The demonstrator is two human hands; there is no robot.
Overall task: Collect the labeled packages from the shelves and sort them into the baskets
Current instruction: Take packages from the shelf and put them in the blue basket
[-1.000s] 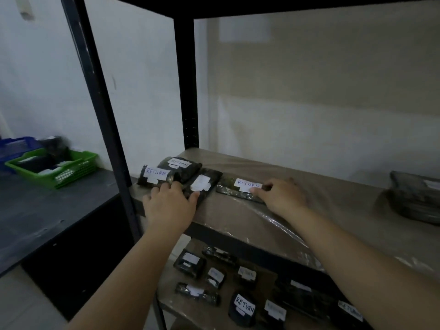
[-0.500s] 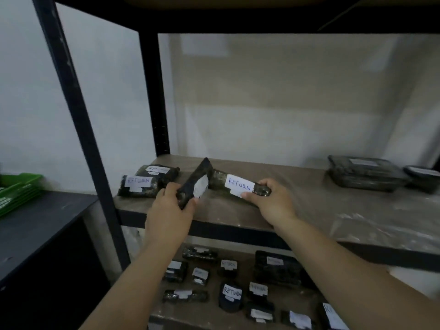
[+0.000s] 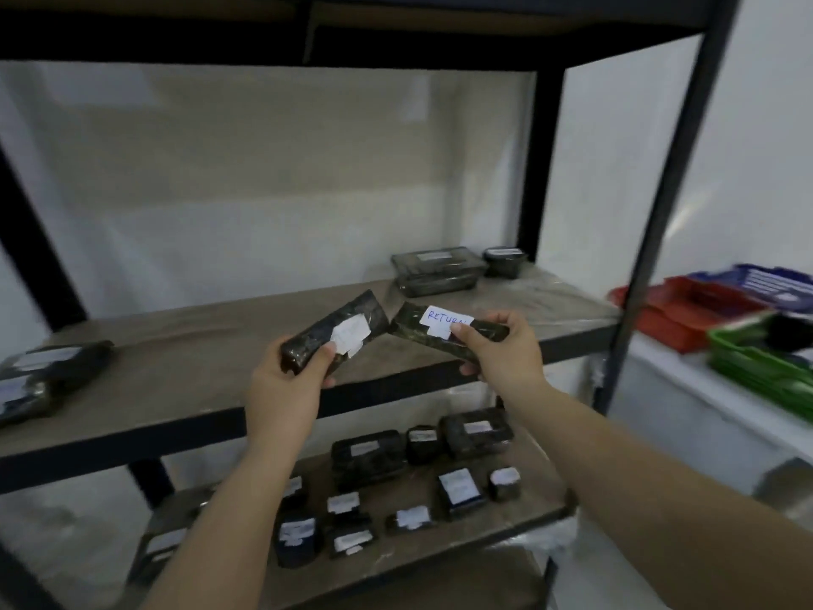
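Observation:
My left hand [image 3: 288, 385] grips a dark wrapped package [image 3: 338, 330] with a white label, tilted up to the right. My right hand [image 3: 501, 356] holds a second dark package [image 3: 444, 334] whose label reads RETURN, thumb on the label. Both packages are lifted just above the front of the middle shelf [image 3: 184, 372] and their inner ends nearly touch. A red basket [image 3: 668, 314], a green basket [image 3: 756, 363] and a blue basket [image 3: 770, 284] stand on a white surface at the right.
Two more labelled packages [image 3: 39, 376] lie at the shelf's left end, and two dark boxes [image 3: 440, 272] at its back right. Several labelled packages [image 3: 374, 490] cover the lower shelf. A black upright post [image 3: 660, 213] stands between the shelf and the baskets.
Both hands have lifted their packages off the shelf and carried them rightward. My view has swung right, bringing the right-hand baskets into sight.

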